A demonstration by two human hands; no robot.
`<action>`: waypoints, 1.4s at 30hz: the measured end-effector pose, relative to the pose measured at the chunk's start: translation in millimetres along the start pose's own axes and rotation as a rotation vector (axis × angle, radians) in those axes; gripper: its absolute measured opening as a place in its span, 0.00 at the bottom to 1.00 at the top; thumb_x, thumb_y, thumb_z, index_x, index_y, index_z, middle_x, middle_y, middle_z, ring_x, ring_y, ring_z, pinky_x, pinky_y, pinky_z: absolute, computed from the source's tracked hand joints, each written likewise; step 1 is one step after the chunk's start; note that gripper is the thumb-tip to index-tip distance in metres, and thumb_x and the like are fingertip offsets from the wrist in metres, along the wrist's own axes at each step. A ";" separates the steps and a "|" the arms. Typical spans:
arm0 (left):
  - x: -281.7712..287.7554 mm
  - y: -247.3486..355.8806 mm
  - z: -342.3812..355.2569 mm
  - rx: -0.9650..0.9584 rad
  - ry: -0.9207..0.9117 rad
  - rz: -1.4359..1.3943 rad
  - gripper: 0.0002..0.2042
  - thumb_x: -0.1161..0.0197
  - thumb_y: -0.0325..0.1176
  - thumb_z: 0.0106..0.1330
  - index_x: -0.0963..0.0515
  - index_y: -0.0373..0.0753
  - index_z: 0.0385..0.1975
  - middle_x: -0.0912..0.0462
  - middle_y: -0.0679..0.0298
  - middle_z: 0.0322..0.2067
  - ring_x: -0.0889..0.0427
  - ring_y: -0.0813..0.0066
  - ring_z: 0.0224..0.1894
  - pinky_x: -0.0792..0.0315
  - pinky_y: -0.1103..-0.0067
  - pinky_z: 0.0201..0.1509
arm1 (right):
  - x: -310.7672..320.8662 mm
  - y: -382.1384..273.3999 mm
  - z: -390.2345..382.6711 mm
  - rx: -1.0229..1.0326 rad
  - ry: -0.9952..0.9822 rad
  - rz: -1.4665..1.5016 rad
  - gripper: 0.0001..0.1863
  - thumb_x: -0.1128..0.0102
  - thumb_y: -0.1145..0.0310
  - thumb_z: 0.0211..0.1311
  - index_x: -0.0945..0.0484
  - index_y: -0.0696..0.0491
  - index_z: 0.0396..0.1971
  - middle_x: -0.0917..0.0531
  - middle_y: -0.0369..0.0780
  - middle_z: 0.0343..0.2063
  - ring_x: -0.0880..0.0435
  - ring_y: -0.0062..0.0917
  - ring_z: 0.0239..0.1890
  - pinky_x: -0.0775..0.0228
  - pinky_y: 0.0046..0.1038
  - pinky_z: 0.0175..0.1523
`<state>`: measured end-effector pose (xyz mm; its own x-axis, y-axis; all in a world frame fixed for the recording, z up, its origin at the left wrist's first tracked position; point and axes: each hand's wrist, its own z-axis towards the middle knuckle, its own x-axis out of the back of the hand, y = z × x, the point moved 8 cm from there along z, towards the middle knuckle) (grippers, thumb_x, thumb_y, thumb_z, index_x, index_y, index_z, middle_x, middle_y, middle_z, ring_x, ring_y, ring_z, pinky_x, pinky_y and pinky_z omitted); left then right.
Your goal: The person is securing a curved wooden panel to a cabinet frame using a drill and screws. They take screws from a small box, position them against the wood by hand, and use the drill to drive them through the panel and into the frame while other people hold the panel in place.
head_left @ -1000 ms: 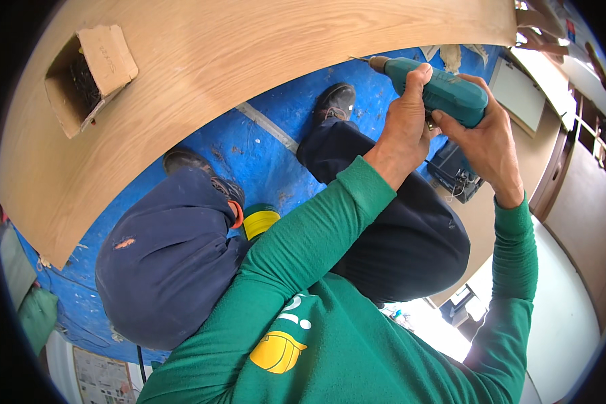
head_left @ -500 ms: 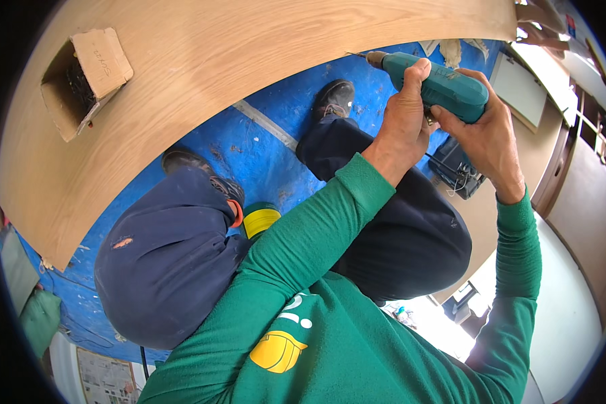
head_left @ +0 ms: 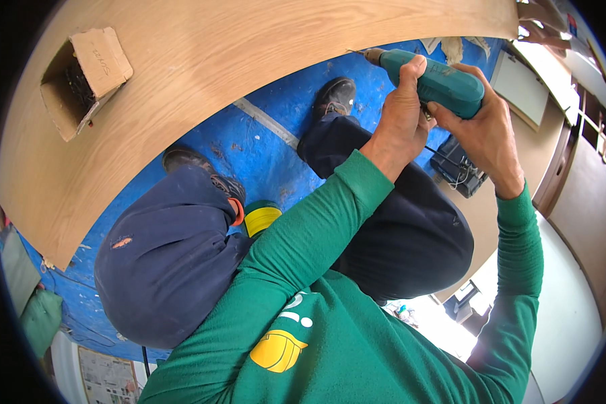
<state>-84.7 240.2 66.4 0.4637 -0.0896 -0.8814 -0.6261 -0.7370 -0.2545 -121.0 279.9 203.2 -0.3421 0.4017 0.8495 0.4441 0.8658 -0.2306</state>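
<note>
Both my hands are wrapped round a teal power drill at the upper right. My left hand grips the drill's side, its thumb lying along the body. My right hand closes round the rear end and handle, which the fingers mostly hide. The drill's thin bit points left, its tip at the edge of a large wood-grained panel; whether it has entered the wood I cannot tell. An open cardboard box with small dark pieces inside sits on the panel's left part.
Under me spreads a blue floor covering with a pale strip across it. A yellow-and-green round container stands between my legs. By my right knee is a dark tool or case with a cord. Pale boards lean at the right.
The drill and both hands have shifted slightly up and left. The box, the panel and my legs stay nearly as they were.
</note>
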 end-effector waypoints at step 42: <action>30.3 2.6 14.9 0.015 0.010 0.047 0.22 0.39 0.61 0.75 0.23 0.48 0.50 0.14 0.72 0.45 0.15 0.79 0.51 0.22 0.74 0.57 | -22.7 13.5 10.7 0.105 0.032 -0.024 0.33 0.20 0.58 0.55 0.20 0.51 0.60 0.09 0.50 0.34 0.06 0.43 0.38 0.16 0.38 0.47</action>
<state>-81.6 245.6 33.1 0.4393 -0.1305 -0.8888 -0.6565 -0.7220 -0.2185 -116.1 285.6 175.7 -0.3239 0.3721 0.8699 0.3462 0.9023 -0.2570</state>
